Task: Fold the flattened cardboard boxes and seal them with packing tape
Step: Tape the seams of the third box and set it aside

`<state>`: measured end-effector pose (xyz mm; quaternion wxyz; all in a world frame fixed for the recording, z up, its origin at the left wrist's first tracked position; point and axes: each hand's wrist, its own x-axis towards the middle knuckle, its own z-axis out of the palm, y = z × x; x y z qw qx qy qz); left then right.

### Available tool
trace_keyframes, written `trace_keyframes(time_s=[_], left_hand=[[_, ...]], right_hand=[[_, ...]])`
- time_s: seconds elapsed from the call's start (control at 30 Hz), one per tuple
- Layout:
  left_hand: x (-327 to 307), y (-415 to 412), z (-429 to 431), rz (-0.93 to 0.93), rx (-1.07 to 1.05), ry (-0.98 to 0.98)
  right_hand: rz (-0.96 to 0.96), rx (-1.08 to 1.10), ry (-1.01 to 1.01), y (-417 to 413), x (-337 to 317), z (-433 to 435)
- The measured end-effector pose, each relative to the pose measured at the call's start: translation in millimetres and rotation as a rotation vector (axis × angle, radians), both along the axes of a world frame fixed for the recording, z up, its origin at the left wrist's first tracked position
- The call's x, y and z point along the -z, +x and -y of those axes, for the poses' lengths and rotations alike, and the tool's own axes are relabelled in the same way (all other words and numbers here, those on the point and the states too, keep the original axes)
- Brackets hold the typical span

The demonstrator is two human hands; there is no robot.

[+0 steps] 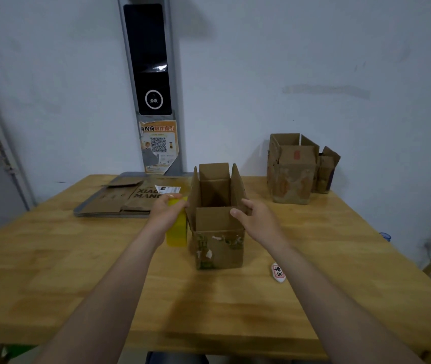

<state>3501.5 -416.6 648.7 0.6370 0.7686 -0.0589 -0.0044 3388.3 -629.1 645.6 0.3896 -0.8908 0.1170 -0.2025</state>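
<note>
— On the middle of the pale wooden table [77,271], what's that standing up?

— A small brown cardboard box [219,248], upright, its four top flaps raised and its mouth open. The near face is scuffed, with scraps of old label on it.

— And the person's hands?

— The right hand [257,219] grasps the box at its top right corner, thumb on the near flap and fingers round the right flap. The left hand [168,214] is closed round the top of a yellow plastic object [177,232] that stands just beside the box's left wall. Whether that is the tape, I cannot tell.

— Any more cardboard about?

— Flattened brown cardboard sheets [119,200] lie on a grey tray [83,212] at the far left of the table. At the far right stand two upright brown cardboard boxes [291,174], the smaller one tucked against the right side of the larger.

— Anything else?

— A small white packet with red characters [278,272] lies near the right forearm. Against the far wall rises a grey post with a black screen [147,59], an orange poster [159,145] stuck below it.
</note>
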Motion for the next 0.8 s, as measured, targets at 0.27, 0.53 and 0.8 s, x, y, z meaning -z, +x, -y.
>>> trace_keyframes(time_s=[0.27, 0.53, 0.8], left_hand=[[11, -22, -15, 0.087, 0.126, 0.169], [18, -20, 24, 0.234, 0.063, 0.354], [19, 42, 104, 0.183, 0.186, 0.331]], right_hand=[[-0.017, 0.021, -0.086, 3, 9, -14], [-0.041, 0.025, -0.027, 4, 6, 3], [-0.098, 0.140, -0.111, 51, 0, 65]])
